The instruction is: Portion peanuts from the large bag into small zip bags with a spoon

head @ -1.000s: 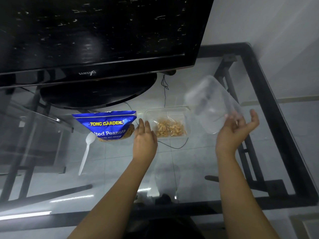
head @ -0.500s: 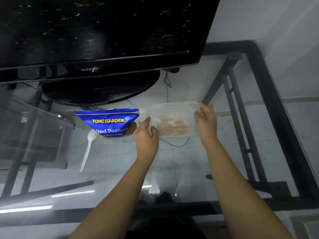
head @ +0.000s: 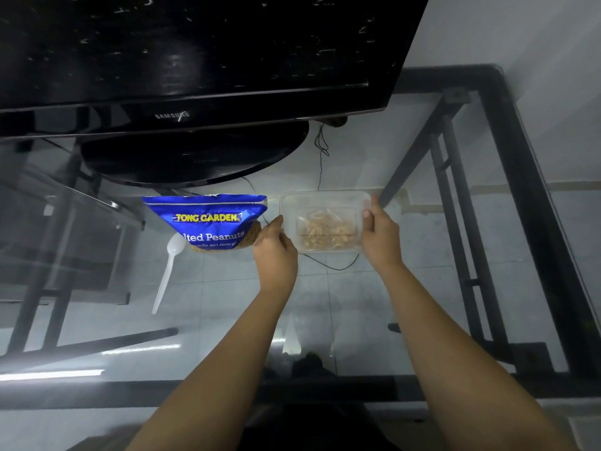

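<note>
Lid (head: 325, 200) now down, beside TONG GARDEN bag (head: 208, 222)

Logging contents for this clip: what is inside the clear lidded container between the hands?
The container holds pale peanuts, seen through its cloudy lid, seemingly in a clear bag. The lid blurs how many bags.

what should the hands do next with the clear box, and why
Probably press down along the rim to snap the lid shut. It appears to lie loosely over the clear box with the peanuts inside, and the left hand and right hand hold its two side edges. The spoon and blue peanut bag lie untouched to the left.
</note>
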Demonstrator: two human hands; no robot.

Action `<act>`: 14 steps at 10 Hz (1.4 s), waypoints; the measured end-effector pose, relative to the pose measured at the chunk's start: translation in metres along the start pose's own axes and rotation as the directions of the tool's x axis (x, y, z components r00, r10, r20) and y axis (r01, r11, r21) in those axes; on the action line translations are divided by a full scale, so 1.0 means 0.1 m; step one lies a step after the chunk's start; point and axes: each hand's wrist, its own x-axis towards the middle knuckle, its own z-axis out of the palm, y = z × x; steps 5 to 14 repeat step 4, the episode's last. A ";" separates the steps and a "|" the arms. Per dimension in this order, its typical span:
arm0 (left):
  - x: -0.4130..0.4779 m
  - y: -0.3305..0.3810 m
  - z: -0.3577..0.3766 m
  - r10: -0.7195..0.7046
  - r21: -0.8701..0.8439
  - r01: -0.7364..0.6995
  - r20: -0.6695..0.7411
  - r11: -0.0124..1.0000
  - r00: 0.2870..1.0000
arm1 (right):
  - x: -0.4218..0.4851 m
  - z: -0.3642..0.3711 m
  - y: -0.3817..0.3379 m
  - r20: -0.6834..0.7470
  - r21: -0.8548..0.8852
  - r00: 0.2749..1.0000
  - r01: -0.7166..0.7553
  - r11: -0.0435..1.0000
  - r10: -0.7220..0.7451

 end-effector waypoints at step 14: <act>-0.13 -0.03 -0.19 0.061 0.008 -0.062 0.119 0.998 0.991 | -0.25 -0.05 -0.21 -0.092 -0.210 0.967 0.214 0.954 -0.237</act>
